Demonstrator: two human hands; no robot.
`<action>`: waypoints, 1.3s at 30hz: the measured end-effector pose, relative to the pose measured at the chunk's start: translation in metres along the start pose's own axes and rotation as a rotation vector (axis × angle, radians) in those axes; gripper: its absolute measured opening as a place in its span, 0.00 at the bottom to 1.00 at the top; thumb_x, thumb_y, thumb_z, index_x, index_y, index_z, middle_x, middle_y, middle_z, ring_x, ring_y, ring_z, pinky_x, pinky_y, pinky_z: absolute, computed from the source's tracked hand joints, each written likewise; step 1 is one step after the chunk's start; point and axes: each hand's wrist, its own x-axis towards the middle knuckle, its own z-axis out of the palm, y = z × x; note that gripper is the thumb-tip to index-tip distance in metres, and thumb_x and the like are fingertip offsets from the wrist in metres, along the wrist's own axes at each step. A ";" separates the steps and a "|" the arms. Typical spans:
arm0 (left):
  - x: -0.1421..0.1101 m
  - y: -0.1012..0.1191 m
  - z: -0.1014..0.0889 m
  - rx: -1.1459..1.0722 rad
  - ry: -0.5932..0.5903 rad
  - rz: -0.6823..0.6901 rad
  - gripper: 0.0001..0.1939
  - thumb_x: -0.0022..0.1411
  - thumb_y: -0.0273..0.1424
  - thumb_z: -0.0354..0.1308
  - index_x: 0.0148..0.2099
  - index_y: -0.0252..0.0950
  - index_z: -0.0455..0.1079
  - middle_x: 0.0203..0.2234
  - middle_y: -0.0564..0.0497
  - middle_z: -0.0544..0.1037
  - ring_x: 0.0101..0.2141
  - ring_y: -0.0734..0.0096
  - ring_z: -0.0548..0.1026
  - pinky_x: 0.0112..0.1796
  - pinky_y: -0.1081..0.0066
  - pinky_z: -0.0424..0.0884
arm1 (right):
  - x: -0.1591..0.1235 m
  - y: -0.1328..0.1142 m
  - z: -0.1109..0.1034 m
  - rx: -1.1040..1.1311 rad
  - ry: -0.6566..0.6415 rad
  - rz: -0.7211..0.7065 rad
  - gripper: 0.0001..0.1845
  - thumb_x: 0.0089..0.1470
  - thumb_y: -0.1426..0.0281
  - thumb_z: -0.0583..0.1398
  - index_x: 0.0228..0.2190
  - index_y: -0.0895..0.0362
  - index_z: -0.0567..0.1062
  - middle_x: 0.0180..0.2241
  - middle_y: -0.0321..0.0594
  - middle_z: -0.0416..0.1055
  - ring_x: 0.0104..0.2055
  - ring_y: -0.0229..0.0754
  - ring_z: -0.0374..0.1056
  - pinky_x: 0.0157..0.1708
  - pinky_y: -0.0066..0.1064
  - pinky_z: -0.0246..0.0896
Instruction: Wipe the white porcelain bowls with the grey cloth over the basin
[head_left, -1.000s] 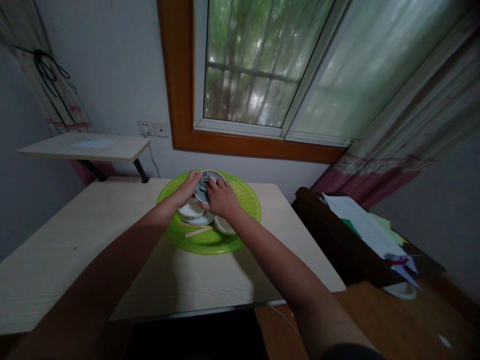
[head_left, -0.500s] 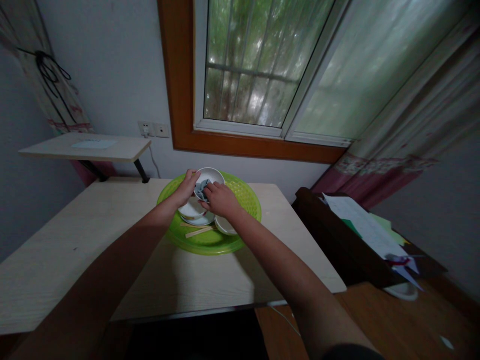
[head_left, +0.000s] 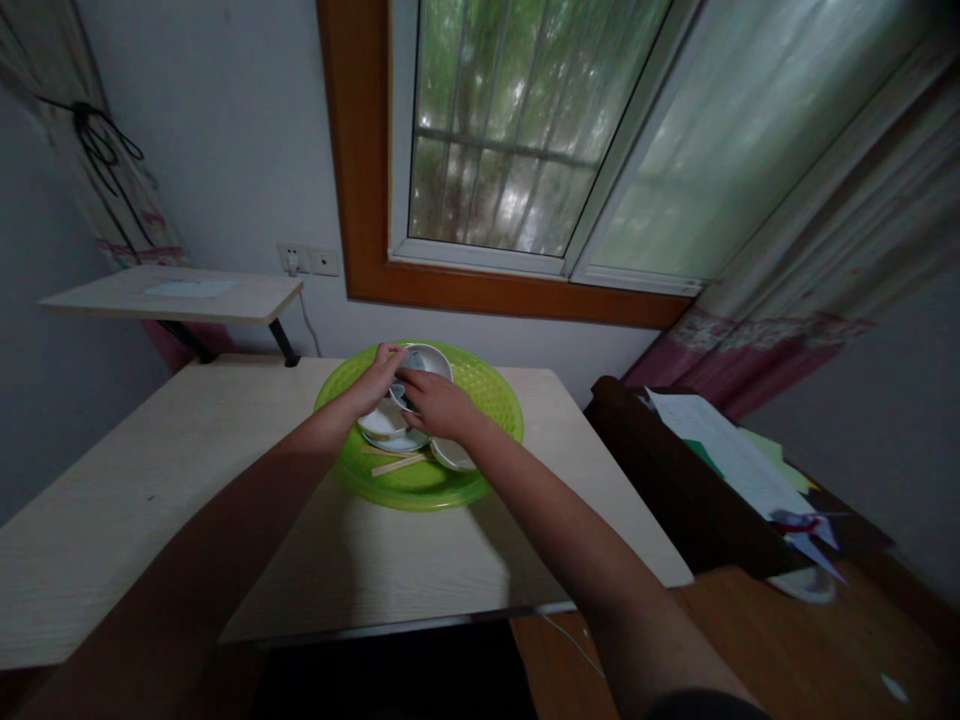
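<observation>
My left hand [head_left: 379, 382] grips the left rim of a white bowl [head_left: 438, 362], which is tilted above the other dishes. My right hand [head_left: 441, 402] is closed on a grey-blue cloth [head_left: 412, 362] pressed against the inside of that bowl; its fingers partly hide the cloth. Below lies a green round basket [head_left: 489, 392] with a perforated bottom. In it sit another white bowl [head_left: 381, 422] on a plate [head_left: 409, 441], a further bowl [head_left: 451, 455] partly under my right wrist, and wooden chopsticks [head_left: 396, 464] near the front.
The basket stands on a pale wooden table [head_left: 420, 570]. At the left a raised shelf [head_left: 180, 290] with a paper on it stands on black legs. A dark cabinet [head_left: 645, 470] with papers [head_left: 727, 440] is to the right. The window wall is behind.
The right hand and cloth have shifted to the left side of the bowl's inside. The bowl has turned and dipped slightly, with the left hand still on its rim.
</observation>
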 end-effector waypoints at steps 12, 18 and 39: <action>-0.002 0.008 0.000 -0.012 -0.017 -0.003 0.17 0.66 0.49 0.49 0.47 0.42 0.63 0.43 0.47 0.77 0.47 0.61 0.75 0.46 0.67 0.72 | 0.000 -0.007 -0.006 -0.161 -0.023 0.250 0.39 0.58 0.54 0.66 0.62 0.65 0.67 0.63 0.62 0.64 0.60 0.60 0.63 0.61 0.50 0.57; -0.004 0.016 0.000 -0.026 0.060 -0.046 0.14 0.66 0.46 0.51 0.47 0.43 0.64 0.37 0.49 0.75 0.40 0.61 0.75 0.39 0.67 0.72 | 0.004 -0.013 -0.014 -0.193 -0.088 0.281 0.25 0.62 0.52 0.63 0.47 0.62 0.77 0.50 0.56 0.73 0.52 0.57 0.69 0.53 0.47 0.62; -0.006 0.020 -0.003 0.049 0.120 -0.005 0.14 0.67 0.43 0.49 0.48 0.41 0.61 0.40 0.49 0.72 0.43 0.63 0.72 0.46 0.67 0.69 | 0.003 -0.002 -0.005 0.200 -0.061 0.075 0.18 0.65 0.61 0.61 0.48 0.63 0.73 0.49 0.51 0.74 0.49 0.47 0.70 0.51 0.34 0.64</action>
